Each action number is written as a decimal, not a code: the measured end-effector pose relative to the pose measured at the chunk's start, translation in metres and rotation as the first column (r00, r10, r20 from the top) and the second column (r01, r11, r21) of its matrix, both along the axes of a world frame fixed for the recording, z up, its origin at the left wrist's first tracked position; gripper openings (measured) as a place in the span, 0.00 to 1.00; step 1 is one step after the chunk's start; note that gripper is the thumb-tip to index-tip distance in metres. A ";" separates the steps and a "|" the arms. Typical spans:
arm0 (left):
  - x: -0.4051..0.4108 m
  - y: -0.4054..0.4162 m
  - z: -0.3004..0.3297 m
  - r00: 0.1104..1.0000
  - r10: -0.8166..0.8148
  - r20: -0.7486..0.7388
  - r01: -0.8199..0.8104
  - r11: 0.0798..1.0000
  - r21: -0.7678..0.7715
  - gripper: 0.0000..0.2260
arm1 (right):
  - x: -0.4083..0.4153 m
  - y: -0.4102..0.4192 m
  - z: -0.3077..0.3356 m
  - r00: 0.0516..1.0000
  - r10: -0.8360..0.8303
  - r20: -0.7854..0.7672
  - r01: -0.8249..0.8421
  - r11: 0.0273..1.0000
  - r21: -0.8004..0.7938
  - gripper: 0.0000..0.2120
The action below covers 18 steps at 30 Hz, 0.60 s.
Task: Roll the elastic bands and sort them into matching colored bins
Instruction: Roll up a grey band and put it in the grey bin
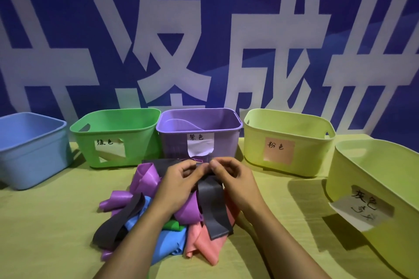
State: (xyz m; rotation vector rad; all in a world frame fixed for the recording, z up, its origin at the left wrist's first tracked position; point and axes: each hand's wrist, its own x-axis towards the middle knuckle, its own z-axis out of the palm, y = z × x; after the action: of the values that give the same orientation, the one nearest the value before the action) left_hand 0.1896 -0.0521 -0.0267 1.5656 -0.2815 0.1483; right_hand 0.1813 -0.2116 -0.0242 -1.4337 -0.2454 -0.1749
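A dark grey elastic band (214, 206) hangs from both my hands above a heap of bands. My left hand (179, 179) and my right hand (231, 176) pinch its upper end between curled fingers, side by side in front of the purple bin (197, 140). Below lie purple bands (145, 176), a second grey band (118, 222), blue bands (167, 244), a green band (171, 225) and pink bands (206, 244). Along the back stand a blue bin (31, 152), a green bin (113, 140), a yellow-green bin with a pink label (285, 142) and another with a grey-colour label (371, 190).
The bins stand on a yellow-green tablecloth (45, 233). A blue banner with large white characters (204, 41) fills the background. A purple band lies inside the purple bin. Bare cloth shows to the left and right of the heap.
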 end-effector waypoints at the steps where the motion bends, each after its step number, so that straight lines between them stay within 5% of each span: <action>1: 0.000 -0.001 -0.001 1.000 0.004 0.005 -0.004 1.000 0.012 0.03 | -0.002 0.000 0.002 1.000 -0.019 -0.019 0.020 1.000 0.001 0.16; 10: 0.003 -0.001 -0.003 0.997 0.023 0.080 -0.030 0.996 0.086 0.07 | -0.002 -0.002 0.001 0.991 -0.100 -0.092 0.091 0.991 -0.096 0.22; 18: 0.003 0.001 -0.003 0.994 0.038 0.101 -0.048 0.994 0.100 0.10 | 0.000 -0.001 0.003 0.997 -0.073 -0.041 0.070 0.996 -0.057 0.13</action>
State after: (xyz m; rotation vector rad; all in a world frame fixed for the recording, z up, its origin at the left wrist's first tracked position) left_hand 0.1922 -0.0506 -0.0299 1.6696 -0.3379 0.2492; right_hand 0.1808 -0.2127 -0.0212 -1.5006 -0.1649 -0.1969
